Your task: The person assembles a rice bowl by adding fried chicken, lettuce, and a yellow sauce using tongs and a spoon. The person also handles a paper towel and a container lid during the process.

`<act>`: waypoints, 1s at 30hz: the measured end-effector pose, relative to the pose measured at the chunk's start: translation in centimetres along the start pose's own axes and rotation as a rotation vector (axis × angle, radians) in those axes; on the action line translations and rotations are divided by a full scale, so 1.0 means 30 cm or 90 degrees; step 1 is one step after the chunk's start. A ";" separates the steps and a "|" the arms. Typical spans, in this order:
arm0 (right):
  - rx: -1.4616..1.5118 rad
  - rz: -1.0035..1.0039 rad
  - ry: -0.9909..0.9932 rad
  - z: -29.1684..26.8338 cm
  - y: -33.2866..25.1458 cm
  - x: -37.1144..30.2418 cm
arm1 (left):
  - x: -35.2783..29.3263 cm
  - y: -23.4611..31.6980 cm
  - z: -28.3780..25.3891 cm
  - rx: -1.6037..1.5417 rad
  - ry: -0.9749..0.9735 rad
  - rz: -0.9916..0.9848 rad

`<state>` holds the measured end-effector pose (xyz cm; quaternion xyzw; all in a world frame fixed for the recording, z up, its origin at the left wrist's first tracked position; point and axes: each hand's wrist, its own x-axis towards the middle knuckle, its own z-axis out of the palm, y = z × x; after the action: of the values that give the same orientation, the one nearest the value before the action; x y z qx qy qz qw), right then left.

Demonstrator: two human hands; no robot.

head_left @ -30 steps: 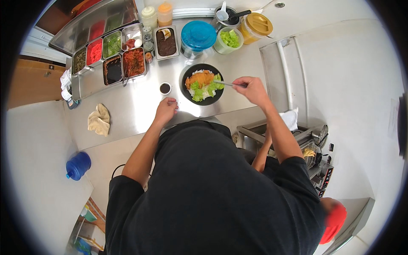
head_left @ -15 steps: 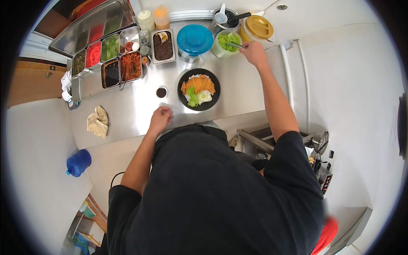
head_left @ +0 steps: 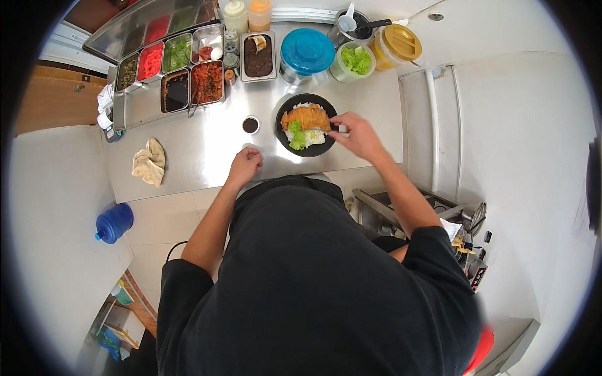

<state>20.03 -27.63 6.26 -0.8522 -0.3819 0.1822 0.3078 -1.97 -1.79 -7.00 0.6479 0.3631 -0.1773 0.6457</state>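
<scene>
Bowl (head_left: 280,136), black, round, on a stainless steel counter (head_left: 207,164) before the person; all places below are taken from it. Contents of the bowl: white rice (head_left: 315,137); a golden fried cutlet (head_left: 305,117), cut in strips, across the far half; green lettuce leaves (head_left: 297,135) at the near left. Right hand (head_left: 355,133), at the bowl's right rim: thumb and fingers pinched on a slim metal utensil (head_left: 323,130), mostly hidden, its type not clear. Left hand (head_left: 245,165), near the bowl, to its left and nearer the person: fingers loosely curled; cannot tell whether anything is inside. Small cup (head_left: 251,133), one, dark liquid within, left of the bowl and apart from it. Tub (head_left: 345,75), pale, with more lettuce, beyond the bowl to the right. Pitcher (head_left: 401,42), gold-lidded, farther right than the tub. Container (head_left: 307,51) with blue lid, one, directly beyond the bowl. Rectangular metal pan (head_left: 258,78), dark brown sauce, beyond the bowl to the left. Squeeze bottles, two, past that pan: white (head_left: 236,17) and orange (head_left: 259,17). Cloth (head_left: 148,163), beige, crumpled, well to the bowl's left.
</scene>
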 end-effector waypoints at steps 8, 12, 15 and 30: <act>-0.040 0.049 -0.003 0.159 -0.019 -0.059 | -0.035 0.015 -0.033 0.046 -0.006 -0.015; 0.057 0.129 0.059 0.050 -0.032 -0.093 | -0.055 0.018 -0.049 0.005 0.014 0.001; 0.078 0.167 0.156 -0.113 -0.037 -0.067 | -0.063 0.018 -0.054 0.015 0.012 -0.005; -0.207 0.163 0.327 -0.234 0.207 0.176 | -0.056 0.000 -0.018 -0.024 0.022 -0.021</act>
<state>30.59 -29.53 6.98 -0.9494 -0.2056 -0.0645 0.2287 -3.22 -1.66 -5.77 0.6326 0.3884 -0.1697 0.6482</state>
